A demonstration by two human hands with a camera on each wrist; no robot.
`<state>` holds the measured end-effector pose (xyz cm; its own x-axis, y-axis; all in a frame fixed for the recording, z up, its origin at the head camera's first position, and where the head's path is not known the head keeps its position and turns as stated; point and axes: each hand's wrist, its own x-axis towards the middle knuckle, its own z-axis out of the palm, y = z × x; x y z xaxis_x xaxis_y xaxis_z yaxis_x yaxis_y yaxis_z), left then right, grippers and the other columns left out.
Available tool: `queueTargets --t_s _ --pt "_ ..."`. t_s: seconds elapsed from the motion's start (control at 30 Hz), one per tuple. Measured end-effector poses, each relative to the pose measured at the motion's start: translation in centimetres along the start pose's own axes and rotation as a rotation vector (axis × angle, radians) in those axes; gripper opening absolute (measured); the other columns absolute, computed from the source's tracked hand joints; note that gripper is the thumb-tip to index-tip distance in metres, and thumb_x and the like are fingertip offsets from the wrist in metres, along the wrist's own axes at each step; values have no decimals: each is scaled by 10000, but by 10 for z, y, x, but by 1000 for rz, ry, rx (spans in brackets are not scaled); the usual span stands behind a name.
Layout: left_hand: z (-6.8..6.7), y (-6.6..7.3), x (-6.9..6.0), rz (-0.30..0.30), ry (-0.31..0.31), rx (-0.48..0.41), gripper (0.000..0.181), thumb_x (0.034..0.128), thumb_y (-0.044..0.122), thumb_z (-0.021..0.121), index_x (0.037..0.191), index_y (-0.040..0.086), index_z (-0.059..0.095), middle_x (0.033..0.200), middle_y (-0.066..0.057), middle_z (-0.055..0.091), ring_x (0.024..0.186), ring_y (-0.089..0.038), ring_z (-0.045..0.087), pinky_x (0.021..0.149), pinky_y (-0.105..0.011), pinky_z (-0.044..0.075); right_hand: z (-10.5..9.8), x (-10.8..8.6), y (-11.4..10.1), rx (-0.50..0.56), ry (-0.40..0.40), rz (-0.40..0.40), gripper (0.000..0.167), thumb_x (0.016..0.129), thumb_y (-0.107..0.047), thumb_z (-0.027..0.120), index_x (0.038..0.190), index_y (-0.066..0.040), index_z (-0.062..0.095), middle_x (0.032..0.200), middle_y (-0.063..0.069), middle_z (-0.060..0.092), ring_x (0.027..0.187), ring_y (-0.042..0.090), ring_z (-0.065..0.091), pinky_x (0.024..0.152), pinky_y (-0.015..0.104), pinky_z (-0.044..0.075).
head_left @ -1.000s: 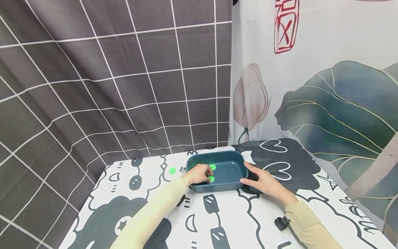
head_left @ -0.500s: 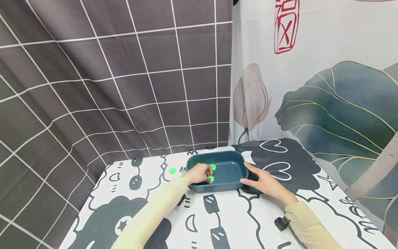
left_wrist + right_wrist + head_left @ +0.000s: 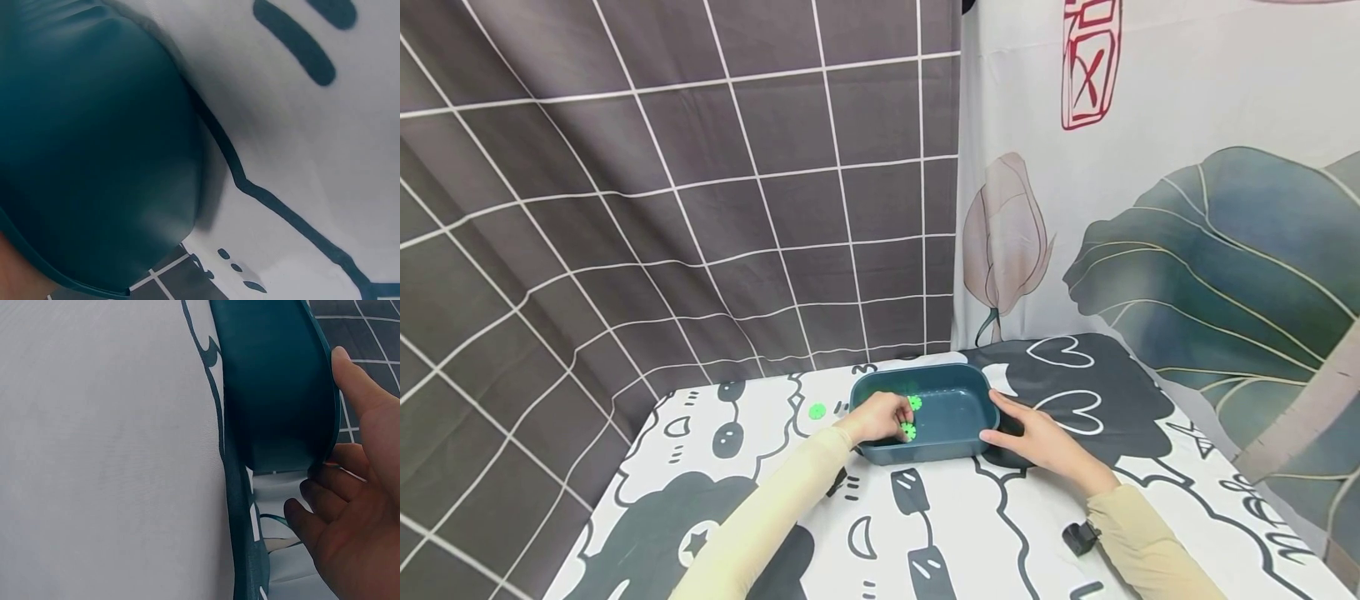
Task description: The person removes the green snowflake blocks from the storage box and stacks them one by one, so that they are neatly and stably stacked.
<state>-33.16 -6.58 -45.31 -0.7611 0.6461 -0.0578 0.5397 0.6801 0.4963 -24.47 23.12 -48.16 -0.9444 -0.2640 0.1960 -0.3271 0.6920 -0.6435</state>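
Observation:
In the head view a dark teal oblong basin (image 3: 951,452) rests on the table. My left hand (image 3: 880,417) reaches over its left end, fingers curled, and pinches a small green notched disc (image 3: 909,432) low inside. Just beyond the fingertips is a second green notched disc (image 3: 915,402), within the basin. Another green disc (image 3: 817,411) lies on the cloth outside, to the left. My right hand (image 3: 1033,435) touches the basin's right end with thumb and index finger spread. The right wrist view shows the thumb (image 3: 350,375) against the rim, other fingers loosely bent.
A white cloth with dark cartoon prints (image 3: 955,508) covers the table. Behind stand a grey gridded curtain (image 3: 760,208) and a pale curtain with a lotus print (image 3: 1210,242). Beside the right sleeve is a small black device (image 3: 1079,537).
The pinched green disc shifts and turns very slightly at the left fingertips. The right hand and the basin stay where they were.

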Motion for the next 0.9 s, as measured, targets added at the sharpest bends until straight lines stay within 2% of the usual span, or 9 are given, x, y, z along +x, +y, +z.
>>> queueTargets --t_s 0.3,0.67,0.9 --pt "-2 0 -1 5 12 -37 213 780 -58 785 944 62 721 785 24 661 729 -65 580 732 -228 499 0 0 1 -6 0 -1 834 919 -509 688 1533 -31 386 1559 191 389 1426 432 344 1122 603 318" --pt "-4 -3 -2 32 25 -44 139 845 -41 725 920 71 757 815 40 703 761 -68 625 740 -225 521 0 0 2 5 -4 3 841 919 -510 688 1532 -22 383 1561 199 382 1429 439 334 1124 607 309" --pt "-8 -4 -3 42 29 -45 116 888 -6 701 932 80 766 886 4 742 778 -53 635 770 -235 529 1 0 2 6 -2 2 843 918 -519 684 1534 -28 384 1564 188 383 1430 434 337 1126 605 309"
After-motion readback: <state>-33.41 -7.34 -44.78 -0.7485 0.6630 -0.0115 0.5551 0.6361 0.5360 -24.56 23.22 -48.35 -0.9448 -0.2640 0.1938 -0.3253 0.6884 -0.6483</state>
